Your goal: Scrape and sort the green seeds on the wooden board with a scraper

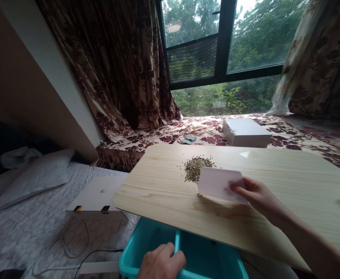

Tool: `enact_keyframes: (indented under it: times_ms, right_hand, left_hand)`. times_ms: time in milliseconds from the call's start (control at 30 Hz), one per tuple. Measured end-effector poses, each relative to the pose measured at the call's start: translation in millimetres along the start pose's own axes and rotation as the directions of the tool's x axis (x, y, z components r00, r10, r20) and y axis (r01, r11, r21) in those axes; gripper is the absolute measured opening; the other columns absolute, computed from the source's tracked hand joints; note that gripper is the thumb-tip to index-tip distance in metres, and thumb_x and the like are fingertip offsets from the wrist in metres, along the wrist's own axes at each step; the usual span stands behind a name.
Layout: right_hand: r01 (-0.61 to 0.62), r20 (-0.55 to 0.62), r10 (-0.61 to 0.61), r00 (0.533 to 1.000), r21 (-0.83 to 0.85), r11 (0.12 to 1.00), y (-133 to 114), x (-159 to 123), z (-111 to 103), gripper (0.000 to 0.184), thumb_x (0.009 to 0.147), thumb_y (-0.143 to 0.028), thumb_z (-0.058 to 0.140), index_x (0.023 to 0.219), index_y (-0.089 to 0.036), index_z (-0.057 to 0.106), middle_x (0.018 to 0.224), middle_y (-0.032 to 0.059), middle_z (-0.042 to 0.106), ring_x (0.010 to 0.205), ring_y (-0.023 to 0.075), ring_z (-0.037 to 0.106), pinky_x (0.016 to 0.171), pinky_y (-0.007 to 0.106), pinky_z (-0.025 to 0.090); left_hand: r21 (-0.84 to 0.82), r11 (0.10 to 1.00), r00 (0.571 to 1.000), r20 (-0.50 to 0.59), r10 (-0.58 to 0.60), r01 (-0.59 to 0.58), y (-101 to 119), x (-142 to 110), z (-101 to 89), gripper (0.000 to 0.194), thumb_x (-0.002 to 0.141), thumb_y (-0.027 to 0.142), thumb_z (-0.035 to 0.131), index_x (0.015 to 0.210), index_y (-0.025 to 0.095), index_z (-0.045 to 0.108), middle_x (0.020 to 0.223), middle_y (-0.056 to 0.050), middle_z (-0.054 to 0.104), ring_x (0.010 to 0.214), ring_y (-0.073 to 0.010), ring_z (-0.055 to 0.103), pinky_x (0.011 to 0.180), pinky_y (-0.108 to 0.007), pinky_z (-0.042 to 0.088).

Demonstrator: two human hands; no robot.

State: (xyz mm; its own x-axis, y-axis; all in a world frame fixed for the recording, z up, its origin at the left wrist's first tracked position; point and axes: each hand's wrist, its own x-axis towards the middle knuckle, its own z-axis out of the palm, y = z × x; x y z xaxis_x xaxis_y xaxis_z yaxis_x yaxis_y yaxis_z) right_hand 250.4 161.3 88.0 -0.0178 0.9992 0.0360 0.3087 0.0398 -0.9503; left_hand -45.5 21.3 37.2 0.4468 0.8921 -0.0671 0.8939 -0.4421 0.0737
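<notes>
Between the thumb and fingers of my right hand is a thin white plastic scraper, its left edge against a pile of small greenish beans. The beans lie in a loose heap, with some scattered around it, on a light wooden tabletop. Below the table's front edge stands a teal bin with a divider across its middle. My left hand is closed over the near part of that divider; its fingertips are hidden.
A white box and a small grey-green cloth lie on the flowered window ledge behind the table. To the left, a bed carries a pillow, a white carton and loose cables. A dark object pokes in at the far right.
</notes>
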Motion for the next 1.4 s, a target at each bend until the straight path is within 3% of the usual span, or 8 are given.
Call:
enact_keyframes:
  times_ms: [233,567,800,967,1400]
  right_hand:
    - [0.018,0.025,-0.018,1.000,-0.011,1.000,-13.1,-11.7,-8.0,0.048,0.062,-0.064,0.077,0.079,-0.019,0.079,0.084,0.0109,0.079,0.079,0.0284,0.071,0.068,0.035,0.056]
    - [0.037,-0.013,-0.038,0.999,-0.064,0.997,-9.4,-10.9,-7.9,0.050,0.060,-0.068,0.076,0.077,-0.021,0.079,0.081,0.0100,0.079,0.075,0.0276,0.071,0.065,0.034,0.056]
    - [0.022,0.017,-0.022,1.000,-0.018,1.000,-14.2,-14.0,-7.2,0.054,0.058,-0.069,0.076,0.080,-0.019,0.078,0.086,0.0112,0.080,0.080,0.0292,0.072,0.069,0.036,0.057]
    - [0.027,0.018,-0.027,0.999,-0.006,1.000,-4.8,-14.5,-6.7,0.056,0.057,-0.070,0.077,0.079,-0.019,0.078,0.082,0.0109,0.079,0.075,0.0284,0.071,0.065,0.036,0.056]
    - [0.022,-0.031,-0.023,0.999,-0.030,0.999,-9.5,-10.9,-3.3,0.044,0.060,-0.061,0.078,0.077,-0.020,0.077,0.082,0.0096,0.079,0.076,0.0278,0.071,0.066,0.034,0.056]
  left_hand:
    - [-0.075,0.997,1.000,-0.003,0.009,-0.009,1.4,-1.2,-4.6,0.027,0.074,0.039,0.080,0.093,0.029,0.063,0.085,0.002,0.064,0.079,-0.0193,0.066,0.057,-0.028,0.035]
    - [-0.117,0.993,1.000,0.015,-0.011,0.013,2.5,-1.8,-9.8,0.031,0.072,0.038,0.083,0.093,0.028,0.063,0.087,0.003,0.063,0.082,-0.0200,0.066,0.059,-0.027,0.038]
    - [-0.146,0.987,0.997,0.031,-0.068,0.071,7.0,-1.3,-11.3,0.031,0.072,0.042,0.084,0.090,0.027,0.065,0.087,0.003,0.065,0.082,-0.0195,0.065,0.061,-0.027,0.038]
    - [-0.111,0.993,0.998,0.041,-0.044,0.048,5.7,-0.7,-11.9,0.030,0.073,0.041,0.083,0.091,0.027,0.065,0.087,0.002,0.065,0.082,-0.0201,0.066,0.060,-0.028,0.039]
    - [-0.117,0.992,0.998,0.057,-0.034,0.041,5.3,-0.8,-14.7,0.030,0.073,0.041,0.082,0.094,0.027,0.065,0.089,0.001,0.065,0.083,-0.0209,0.067,0.060,-0.027,0.039]
